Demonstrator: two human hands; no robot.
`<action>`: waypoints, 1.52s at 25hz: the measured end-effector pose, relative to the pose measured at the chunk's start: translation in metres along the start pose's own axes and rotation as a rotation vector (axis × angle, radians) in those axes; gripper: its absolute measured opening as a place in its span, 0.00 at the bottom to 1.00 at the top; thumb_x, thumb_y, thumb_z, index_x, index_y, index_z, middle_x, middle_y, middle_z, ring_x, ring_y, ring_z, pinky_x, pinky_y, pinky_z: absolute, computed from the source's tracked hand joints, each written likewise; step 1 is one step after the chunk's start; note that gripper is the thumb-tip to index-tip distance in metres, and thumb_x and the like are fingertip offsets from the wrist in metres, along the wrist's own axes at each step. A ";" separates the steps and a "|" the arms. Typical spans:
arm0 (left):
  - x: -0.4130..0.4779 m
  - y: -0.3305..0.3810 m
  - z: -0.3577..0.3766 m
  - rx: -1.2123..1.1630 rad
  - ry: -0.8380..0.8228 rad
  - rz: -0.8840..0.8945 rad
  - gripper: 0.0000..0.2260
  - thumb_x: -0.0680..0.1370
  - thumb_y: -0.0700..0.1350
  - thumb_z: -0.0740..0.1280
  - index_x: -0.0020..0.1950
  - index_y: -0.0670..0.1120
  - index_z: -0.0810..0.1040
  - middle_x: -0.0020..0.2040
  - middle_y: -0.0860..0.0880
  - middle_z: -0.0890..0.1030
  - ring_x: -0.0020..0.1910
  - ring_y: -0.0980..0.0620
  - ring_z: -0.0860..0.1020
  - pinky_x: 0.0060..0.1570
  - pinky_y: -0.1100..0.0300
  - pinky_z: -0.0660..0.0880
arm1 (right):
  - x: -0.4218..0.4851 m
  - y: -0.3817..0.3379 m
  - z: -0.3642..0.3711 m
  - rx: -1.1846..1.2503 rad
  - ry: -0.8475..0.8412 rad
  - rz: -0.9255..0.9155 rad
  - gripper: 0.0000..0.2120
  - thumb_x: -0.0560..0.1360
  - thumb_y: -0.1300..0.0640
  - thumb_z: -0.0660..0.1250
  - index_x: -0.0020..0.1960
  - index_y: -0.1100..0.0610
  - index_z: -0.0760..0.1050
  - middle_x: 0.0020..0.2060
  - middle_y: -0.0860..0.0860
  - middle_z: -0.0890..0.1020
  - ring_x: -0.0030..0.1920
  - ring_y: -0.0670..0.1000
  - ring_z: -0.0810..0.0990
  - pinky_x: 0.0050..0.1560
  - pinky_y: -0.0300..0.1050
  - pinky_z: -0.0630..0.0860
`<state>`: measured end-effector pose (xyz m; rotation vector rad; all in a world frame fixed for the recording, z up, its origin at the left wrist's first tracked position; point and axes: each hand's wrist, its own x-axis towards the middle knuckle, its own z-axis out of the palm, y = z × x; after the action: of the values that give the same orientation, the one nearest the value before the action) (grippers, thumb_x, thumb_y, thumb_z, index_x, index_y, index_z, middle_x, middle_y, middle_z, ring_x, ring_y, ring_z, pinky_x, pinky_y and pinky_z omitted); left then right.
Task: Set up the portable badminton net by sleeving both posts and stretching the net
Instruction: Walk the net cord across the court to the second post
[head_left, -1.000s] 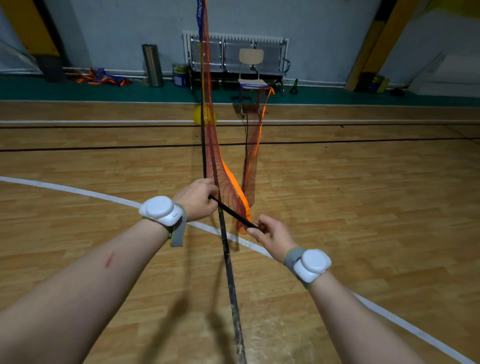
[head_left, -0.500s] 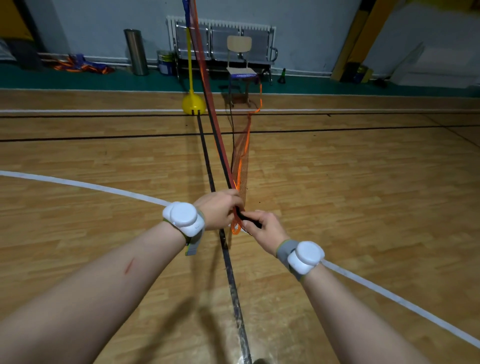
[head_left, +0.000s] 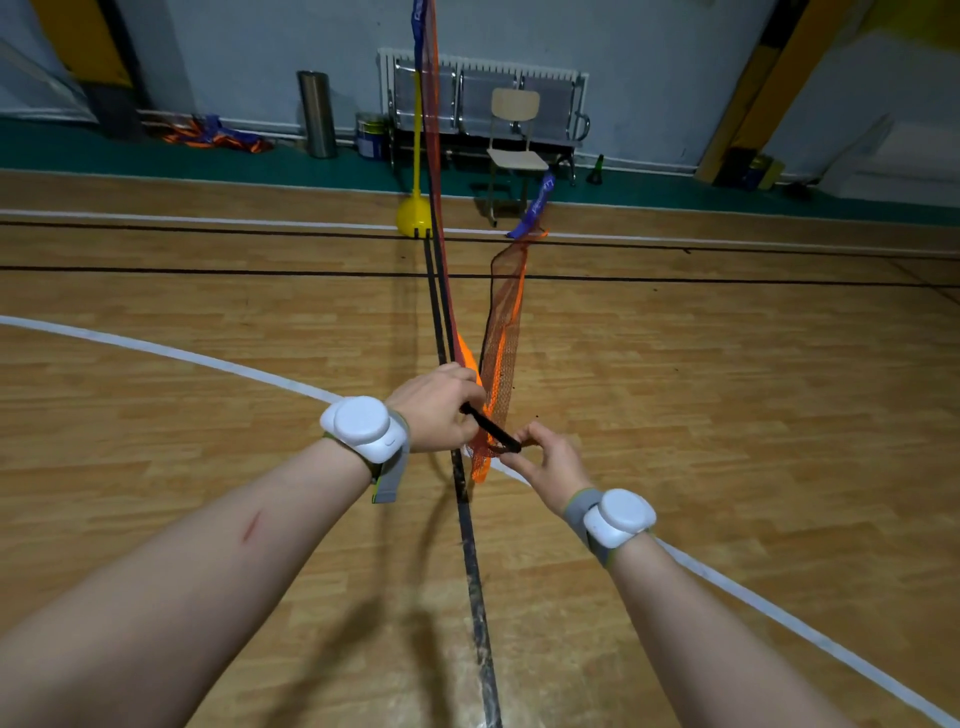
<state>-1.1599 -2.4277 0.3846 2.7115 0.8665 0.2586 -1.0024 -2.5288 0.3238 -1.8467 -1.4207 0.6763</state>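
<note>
Feeding the orange net's (head_left: 500, 358) sleeve along the black post (head_left: 491, 429), the hands have closed together and parted again. A second ago a long bare stretch of post lay between them; now only a short one shows. The left hand (head_left: 436, 410) is clenched round the post and bunched mesh together. The right hand (head_left: 546, 460) pinches the post's near end between thumb and fingertips. From the hands the net runs up to the far yellow post (head_left: 416, 135), which stands upright on its base. The second sleeve seems to be going on stroke by stroke; stretching is still to come.
</note>
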 end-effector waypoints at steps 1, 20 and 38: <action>-0.002 -0.002 -0.002 0.002 0.007 -0.006 0.09 0.73 0.43 0.62 0.50 0.44 0.78 0.49 0.49 0.75 0.54 0.50 0.71 0.49 0.57 0.71 | -0.001 0.000 0.001 0.017 -0.011 0.011 0.10 0.71 0.62 0.70 0.39 0.51 0.69 0.39 0.47 0.76 0.44 0.48 0.74 0.45 0.39 0.67; -0.008 0.022 0.004 0.104 -0.044 -0.161 0.15 0.75 0.44 0.62 0.61 0.46 0.74 0.58 0.47 0.72 0.60 0.48 0.71 0.48 0.57 0.71 | -0.059 0.003 -0.036 0.156 -0.051 0.001 0.11 0.76 0.59 0.65 0.56 0.55 0.80 0.49 0.49 0.84 0.50 0.45 0.79 0.56 0.40 0.74; -0.046 0.124 0.030 0.092 0.007 0.101 0.09 0.79 0.44 0.61 0.53 0.44 0.78 0.51 0.47 0.76 0.54 0.48 0.71 0.54 0.56 0.68 | -0.110 0.027 -0.051 0.011 -0.054 -0.036 0.07 0.73 0.60 0.67 0.43 0.58 0.68 0.40 0.53 0.74 0.41 0.53 0.71 0.39 0.42 0.62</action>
<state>-1.1225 -2.5582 0.3917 2.8456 0.7624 0.2553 -0.9764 -2.6503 0.3330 -1.8024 -1.4785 0.7189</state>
